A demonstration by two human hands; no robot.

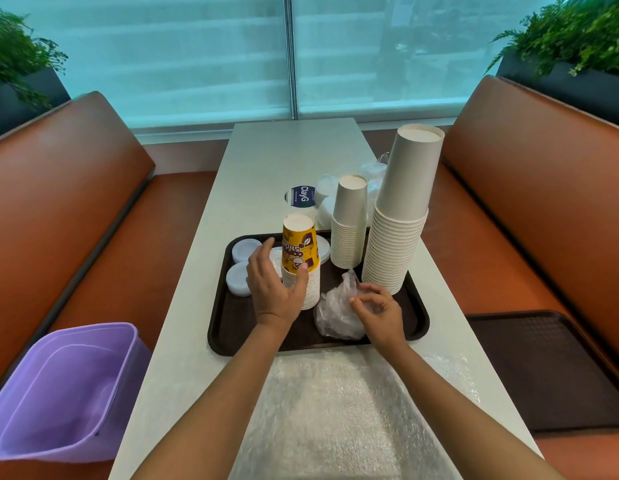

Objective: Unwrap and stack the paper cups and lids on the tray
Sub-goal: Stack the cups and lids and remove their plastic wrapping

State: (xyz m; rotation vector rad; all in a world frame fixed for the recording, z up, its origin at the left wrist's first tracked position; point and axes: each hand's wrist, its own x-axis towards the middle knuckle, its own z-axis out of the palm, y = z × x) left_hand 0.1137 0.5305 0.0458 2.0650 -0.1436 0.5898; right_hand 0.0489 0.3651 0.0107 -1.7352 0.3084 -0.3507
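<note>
A dark brown tray (pixel 231 337) lies on the table and bears three upside-down cup stacks. The yellow printed cup stack (pixel 298 251) stands left of centre, and my left hand (pixel 275 282) cups around its lower part, thumb touching the cups. A medium white stack (pixel 349 220) and a tall white stack (pixel 401 209) stand to the right. White lids (pixel 240 266) sit at the tray's left. A crumpled clear plastic wrapper (pixel 335 311) lies on the tray, and my right hand (pixel 379 311) pinches it with curled fingers.
A purple bin (pixel 62 389) sits on the left bench. A second dark tray (pixel 543 368) lies on the right bench. Bubble wrap (pixel 342 410) covers the near table. More wrapped lids (pixel 327 199) and a blue label (pixel 301 196) lie behind the tray.
</note>
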